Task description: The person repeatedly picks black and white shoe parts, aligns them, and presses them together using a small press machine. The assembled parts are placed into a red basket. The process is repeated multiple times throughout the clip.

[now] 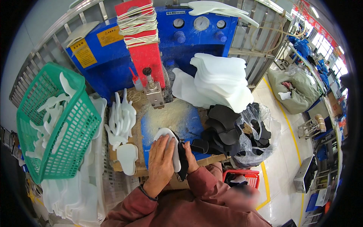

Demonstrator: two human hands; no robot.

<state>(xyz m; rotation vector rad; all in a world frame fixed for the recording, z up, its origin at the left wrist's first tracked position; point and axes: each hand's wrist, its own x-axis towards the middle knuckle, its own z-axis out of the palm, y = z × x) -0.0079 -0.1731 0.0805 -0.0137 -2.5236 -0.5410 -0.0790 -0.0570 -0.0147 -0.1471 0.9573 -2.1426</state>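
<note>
In front of me, over the blue work plate (pixel 193 113), I hold a white foam pad (pixel 176 160) with a rounded end. My left hand (pixel 160 160) lies across its upper face, fingers together and bent over it. Along the pad's right side runs a black fabric piece (pixel 183 159). My right hand (pixel 191 158) grips that piece, its thumb showing and the other fingers mostly hidden. Pale dust coats the plate below the metal machine head (pixel 154 94). Beside my right hand lies a heap of black pieces (pixel 223 128).
A blue machine (pixel 202 39) with gauges and a red, cord-wrapped arm (pixel 145 56) stands ahead. White foam pieces (pixel 223 79) are stacked at right, others (pixel 121 117) at left. A green basket (pixel 72 140) of white pieces, a plastic bag (pixel 259 140) and a red basket (pixel 247 174) surround me.
</note>
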